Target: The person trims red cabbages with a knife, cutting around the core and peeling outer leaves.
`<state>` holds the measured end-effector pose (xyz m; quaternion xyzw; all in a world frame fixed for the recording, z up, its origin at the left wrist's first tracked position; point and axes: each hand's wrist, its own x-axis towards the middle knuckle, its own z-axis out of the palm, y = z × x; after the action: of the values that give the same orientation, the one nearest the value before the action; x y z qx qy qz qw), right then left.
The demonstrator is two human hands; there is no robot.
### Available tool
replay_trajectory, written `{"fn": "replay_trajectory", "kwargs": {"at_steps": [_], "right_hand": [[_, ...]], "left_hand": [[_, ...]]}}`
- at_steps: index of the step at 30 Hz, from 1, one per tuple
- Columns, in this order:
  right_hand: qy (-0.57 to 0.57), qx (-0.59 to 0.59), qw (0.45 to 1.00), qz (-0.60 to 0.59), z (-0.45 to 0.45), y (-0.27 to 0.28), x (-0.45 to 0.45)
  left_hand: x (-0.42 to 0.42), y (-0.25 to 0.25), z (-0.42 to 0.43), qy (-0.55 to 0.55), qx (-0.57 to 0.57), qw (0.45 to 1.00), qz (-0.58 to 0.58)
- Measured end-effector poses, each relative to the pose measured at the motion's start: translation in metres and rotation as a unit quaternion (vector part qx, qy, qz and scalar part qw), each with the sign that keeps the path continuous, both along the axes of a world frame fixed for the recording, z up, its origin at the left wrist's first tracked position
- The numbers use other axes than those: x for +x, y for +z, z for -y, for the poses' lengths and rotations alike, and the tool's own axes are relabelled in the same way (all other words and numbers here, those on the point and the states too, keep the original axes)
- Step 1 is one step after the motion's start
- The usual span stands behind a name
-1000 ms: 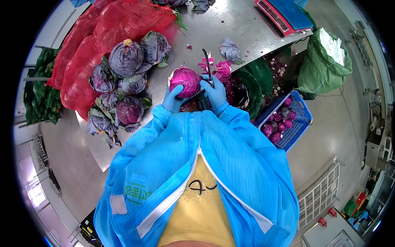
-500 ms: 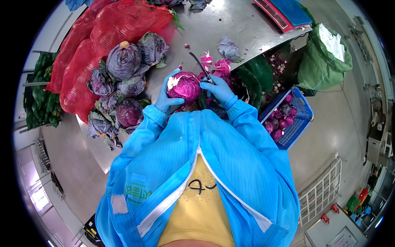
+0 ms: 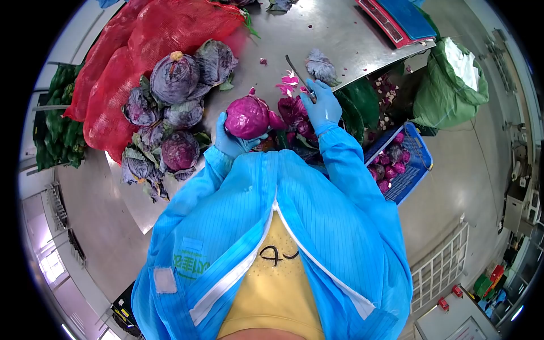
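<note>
My left hand (image 3: pixel 231 140), in a blue glove, is wrapped under and around a peeled purple cabbage (image 3: pixel 247 117). A leaf sticks out loosely at the cabbage's right side. Farther right, my gloved right hand (image 3: pixel 323 106) grips a knife (image 3: pixel 299 75), whose dark curved blade points up and to the left, away from the cabbage. Loose purple leaves (image 3: pixel 293 110) lie between the two hands, over a dark green container. Whole cabbages with outer leaves (image 3: pixel 175 78) are piled left of my left hand.
Red mesh sacks (image 3: pixel 133 59) lie on the metal table (image 3: pixel 283 39) at the left. A red and blue device (image 3: pixel 396 21) is at the back right. On the right stand a green sack (image 3: pixel 447 93) and a blue basket (image 3: pixel 409 180) of small purple cabbages.
My right hand has moved away from the cabbage, up and to the right, with the knife. The cabbage has turned in my left hand, and a leaf now sticks out from its right side.
</note>
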<state>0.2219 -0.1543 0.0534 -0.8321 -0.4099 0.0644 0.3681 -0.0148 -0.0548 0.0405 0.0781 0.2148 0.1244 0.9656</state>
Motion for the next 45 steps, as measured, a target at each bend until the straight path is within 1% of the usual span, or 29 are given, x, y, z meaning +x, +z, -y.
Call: {"fn": "replay_trajectory", "kwargs": {"at_steps": [1,3,4,6,7,9,10,11,13,15,16,18,19,21,22,23,25,26,27,28,29,31,32,33,35,37,39,40,45], "right_hand": [[0.018,0.122,0.992,0.024,0.002,0.005,-0.006],[0.089,0.128,0.959,-0.236,0.007,0.015,-0.026],[0.116,0.129,0.955,-0.242,0.008,0.018,-0.039],[0.142,0.131,0.95,-0.247,0.008,0.02,-0.048],[0.145,0.088,0.949,-0.267,0.008,0.018,-0.05],[0.148,0.046,0.946,-0.286,0.006,0.009,-0.047],[0.131,0.118,0.934,-0.311,0.002,0.001,-0.04],[0.113,0.19,0.916,-0.335,0.0,-0.007,-0.031],[0.066,0.183,0.901,-0.388,-0.003,-0.002,-0.012],[0.031,0.131,0.953,-0.273,-0.005,-0.017,0.005],[0.032,0.131,0.952,-0.273,-0.001,-0.022,0.008],[0.013,-0.068,0.983,-0.171,0.002,-0.027,0.012],[0.019,-0.068,0.983,-0.17,0.003,-0.018,0.005],[0.028,0.042,0.995,-0.087,0.012,0.007,-0.017],[0.06,0.062,0.987,-0.137,0.014,0.024,-0.025],[0.114,0.151,0.943,-0.274,0.014,0.035,-0.035],[0.223,0.185,0.901,-0.324,0.014,0.052,-0.052],[0.222,0.188,0.901,-0.322,0.01,0.052,-0.053],[0.242,0.185,0.92,-0.245,0.008,0.051,-0.053],[0.26,0.179,0.934,-0.168,0.007,0.05,-0.051],[0.258,0.179,0.935,-0.165,0.006,0.044,-0.047],[0.241,0.147,0.944,-0.171,0.003,0.034,-0.043],[0.219,0.155,0.962,-0.055,0.003,0.029,-0.045],[0.219,0.157,0.961,-0.053,0.004,0.027,-0.044],[0.202,0.152,0.966,0.05,0.009,0.016,-0.042],[0.083,0.245,0.964,-0.066,0.004,0.006,-0.042],[-0.003,0.201,0.972,-0.126,0.001,-0.006,-0.033],[0.01,0.148,0.984,-0.099,0.002,-0.006,-0.03],[-0.026,0.089,0.99,-0.11,-0.002,-0.012,-0.025]], "left_hand": [[-0.001,-0.002,-0.001,0.002,-0.001,1.0,0.0],[-0.003,-0.007,-0.005,-0.047,0.037,0.997,0.045],[0.002,0.002,-0.001,-0.046,0.037,0.997,0.045],[0.013,0.019,0.008,0.047,0.03,0.992,-0.115],[0.011,0.014,0.006,0.047,0.031,0.992,-0.115],[0.002,-0.001,-0.001,-0.016,0.035,0.999,-0.027],[0.0,-0.001,-0.004,-0.015,0.035,0.999,-0.027],[-0.002,-0.001,-0.006,-0.059,0.022,0.997,0.033],[-0.001,-0.007,-0.009,-0.101,0.008,0.991,0.092],[-0.001,-0.011,-0.009,-0.096,0.013,0.991,0.092],[0.001,-0.011,-0.008,-0.096,0.013,0.991,0.093],[0.004,-0.008,-0.006,-0.095,0.013,0.99,0.102],[0.005,-0.006,-0.005,-0.097,0.016,0.989,0.109],[0.008,-0.008,-0.005,-0.099,0.023,0.987,0.128],[0.01,-0.008,-0.005,-0.1,0.035,0.984,0.142],[0.011,-0.008,-0.004,-0.097,0.043,0.983,0.152],[0.014,-0.008,-0.003,-0.058,0.053,0.987,0.137],[0.015,-0.006,-0.002,-0.011,0.049,0.996,0.079],[0.016,-0.003,-0.002,0.034,0.049,0.998,0.02],[0.015,-0.007,-0.005,-0.033,0.024,0.998,0.041],[0.016,-0.008,-0.007,-0.099,-0.001,0.993,0.063],[0.017,0.005,0.0,-0.083,-0.05,0.994,0.057],[0.016,0.008,0.002,-0.068,-0.023,0.997,0.024],[0.017,0.01,0.001,-0.053,0.004,0.999,-0.009],[0.015,0.004,0.002,-0.069,-0.014,0.997,-0.011],[0.017,0.008,0.003,-0.085,-0.026,0.994,0.071],[0.016,0.01,0.004,-0.093,-0.008,0.992,0.083],[0.014,0.011,0.005,-0.096,0.003,0.992,0.082],[0.001,0.011,0.008,-0.124,0.044,0.987,0.089]]}}
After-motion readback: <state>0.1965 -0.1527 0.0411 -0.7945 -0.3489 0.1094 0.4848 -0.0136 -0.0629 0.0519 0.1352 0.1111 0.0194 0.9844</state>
